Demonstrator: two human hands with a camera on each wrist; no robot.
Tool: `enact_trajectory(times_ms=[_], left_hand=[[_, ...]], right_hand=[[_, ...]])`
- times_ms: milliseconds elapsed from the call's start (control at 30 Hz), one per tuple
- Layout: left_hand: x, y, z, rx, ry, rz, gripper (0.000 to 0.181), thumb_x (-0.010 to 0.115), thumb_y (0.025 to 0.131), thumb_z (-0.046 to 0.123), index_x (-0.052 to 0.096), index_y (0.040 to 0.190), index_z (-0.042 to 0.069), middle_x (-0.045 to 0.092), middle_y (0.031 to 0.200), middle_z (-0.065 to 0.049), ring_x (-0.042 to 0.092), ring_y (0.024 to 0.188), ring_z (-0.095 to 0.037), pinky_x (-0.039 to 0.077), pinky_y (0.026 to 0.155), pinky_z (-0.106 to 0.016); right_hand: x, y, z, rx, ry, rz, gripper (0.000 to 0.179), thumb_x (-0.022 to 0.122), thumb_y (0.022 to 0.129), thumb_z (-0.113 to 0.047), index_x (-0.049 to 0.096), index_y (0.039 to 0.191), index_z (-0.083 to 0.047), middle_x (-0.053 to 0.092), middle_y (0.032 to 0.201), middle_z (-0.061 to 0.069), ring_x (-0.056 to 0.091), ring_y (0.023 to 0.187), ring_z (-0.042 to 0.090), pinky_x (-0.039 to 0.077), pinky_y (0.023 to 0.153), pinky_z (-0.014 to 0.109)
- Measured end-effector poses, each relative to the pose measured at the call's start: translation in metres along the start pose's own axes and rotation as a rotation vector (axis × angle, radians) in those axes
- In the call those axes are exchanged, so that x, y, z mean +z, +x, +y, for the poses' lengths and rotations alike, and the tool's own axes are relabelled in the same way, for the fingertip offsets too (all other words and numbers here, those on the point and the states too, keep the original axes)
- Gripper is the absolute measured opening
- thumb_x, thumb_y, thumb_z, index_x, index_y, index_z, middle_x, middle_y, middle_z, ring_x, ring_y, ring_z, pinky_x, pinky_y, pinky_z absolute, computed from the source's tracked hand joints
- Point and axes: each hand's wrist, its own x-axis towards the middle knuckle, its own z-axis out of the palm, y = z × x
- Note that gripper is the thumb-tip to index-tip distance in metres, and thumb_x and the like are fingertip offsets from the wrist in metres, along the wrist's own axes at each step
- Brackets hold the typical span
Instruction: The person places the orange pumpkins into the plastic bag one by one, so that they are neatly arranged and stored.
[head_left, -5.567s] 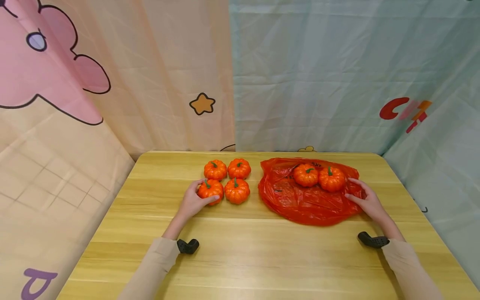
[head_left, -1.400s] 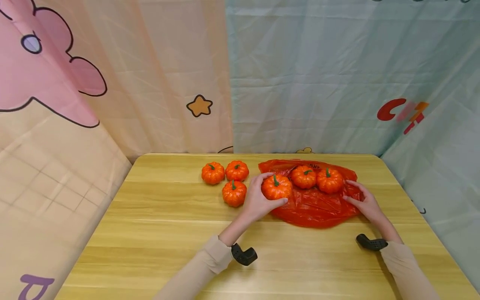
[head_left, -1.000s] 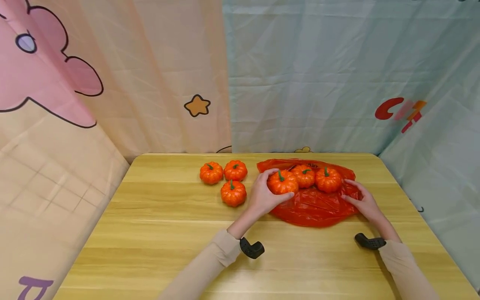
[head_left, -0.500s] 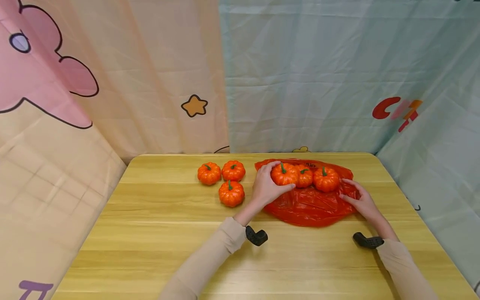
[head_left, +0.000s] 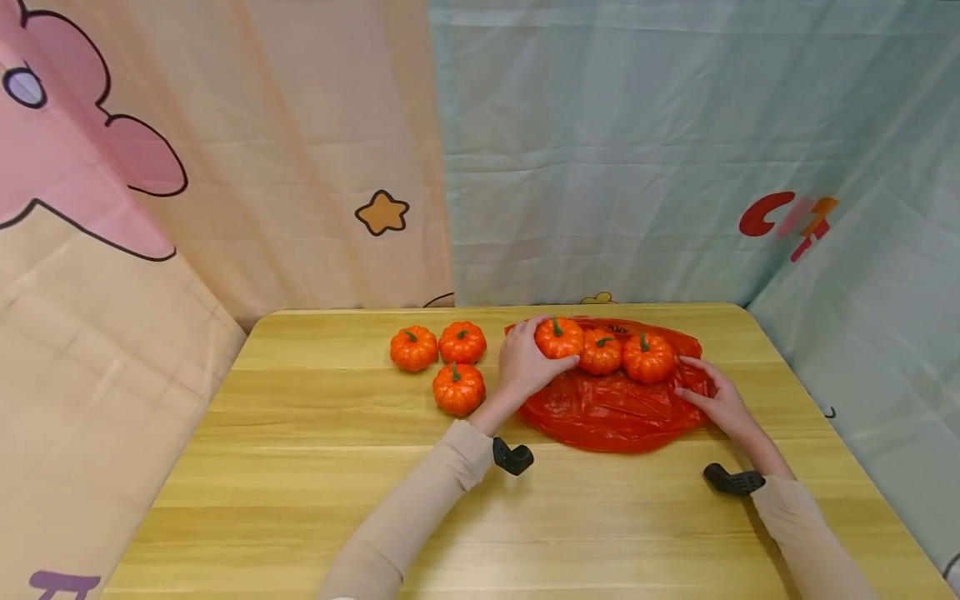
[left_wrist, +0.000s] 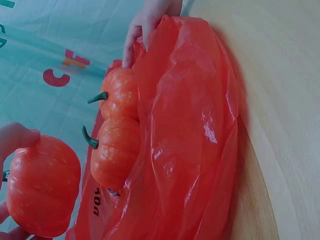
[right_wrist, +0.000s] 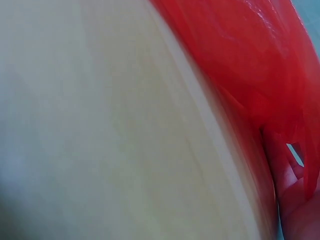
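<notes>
A small orange pumpkin [head_left: 560, 339] with a green stem is in my left hand [head_left: 523, 357], gripped between thumb and fingers over the back left part of a red plastic bag [head_left: 615, 417]. In the left wrist view, this pumpkin [left_wrist: 44, 186] hangs apart from two others in the bag's mouth. Those two, the middle pumpkin [head_left: 601, 353] and the right pumpkin [head_left: 648, 358], sit side by side. My right hand [head_left: 722, 398] holds the bag's right end, thumb and fingers curved at its edge. In the right wrist view, red plastic lies across that hand [right_wrist: 295, 200].
Three more pumpkins stand left of the bag: a back left pumpkin [head_left: 413, 348], a back right pumpkin [head_left: 462, 342] and a front pumpkin [head_left: 458, 389]. The wooden table [head_left: 315, 450] ends at a printed curtain [head_left: 585, 167] behind.
My left hand has taken the front left pumpkin from the group and carried it right to the bag, then further back beside the two pumpkins. The right hand keeps its place at the bag.
</notes>
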Motion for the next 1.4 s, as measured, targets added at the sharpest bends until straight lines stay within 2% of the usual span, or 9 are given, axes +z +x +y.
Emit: enact_trajectory(times_ms=[100, 400, 933, 1133, 1400], left_hand=[[0.001, 0.002, -0.002, 0.014, 0.026, 0.0, 0.074, 0.081, 0.071, 0.044, 0.053, 0.135, 0.017, 0.058, 0.126, -0.009, 0.052, 0.115, -0.027, 0.046, 0.096, -0.045], [0.006, 0.009, -0.007, 0.047, 0.126, 0.01, 0.072, 0.081, 0.071, 0.045, 0.054, 0.132, 0.017, 0.06, 0.126, -0.008, 0.051, 0.114, -0.026, 0.043, 0.099, -0.042], [0.016, 0.015, -0.013, 0.026, 0.256, -0.008, 0.075, 0.08, 0.071, 0.047, 0.054, 0.134, 0.017, 0.059, 0.128, -0.008, 0.048, 0.115, -0.027, 0.038, 0.103, -0.042], [0.018, 0.015, -0.015, 0.009, 0.279, -0.028, 0.074, 0.079, 0.071, 0.049, 0.054, 0.134, 0.017, 0.06, 0.127, -0.007, 0.047, 0.114, -0.026, 0.038, 0.102, -0.042], [0.02, 0.015, -0.017, -0.001, 0.269, -0.023, 0.073, 0.079, 0.073, 0.048, 0.055, 0.133, 0.016, 0.059, 0.128, -0.008, 0.047, 0.116, -0.027, 0.039, 0.102, -0.042]], right_hand=[[0.0, 0.0, -0.001, 0.006, -0.005, -0.006, 0.057, 0.06, 0.095, -0.022, 0.037, 0.145, -0.007, 0.035, 0.147, 0.014, 0.031, 0.111, -0.016, 0.032, 0.085, -0.003], [-0.001, 0.001, -0.002, 0.015, -0.019, -0.005, 0.059, 0.06, 0.095, -0.024, 0.035, 0.145, -0.004, 0.032, 0.147, 0.021, 0.032, 0.113, -0.013, 0.031, 0.085, -0.003], [0.001, 0.001, -0.001, -0.008, 0.014, -0.003, 0.055, 0.06, 0.095, -0.022, 0.039, 0.145, -0.012, 0.039, 0.146, -0.001, 0.031, 0.112, -0.017, 0.03, 0.087, -0.003], [0.001, 0.0, -0.001, -0.001, 0.018, -0.001, 0.055, 0.06, 0.095, -0.022, 0.039, 0.145, -0.014, 0.039, 0.147, -0.001, 0.03, 0.113, -0.017, 0.03, 0.087, -0.003], [0.002, 0.0, 0.001, -0.003, 0.017, 0.006, 0.055, 0.061, 0.095, -0.022, 0.04, 0.145, -0.014, 0.038, 0.148, -0.001, 0.03, 0.112, -0.017, 0.029, 0.087, -0.003]])
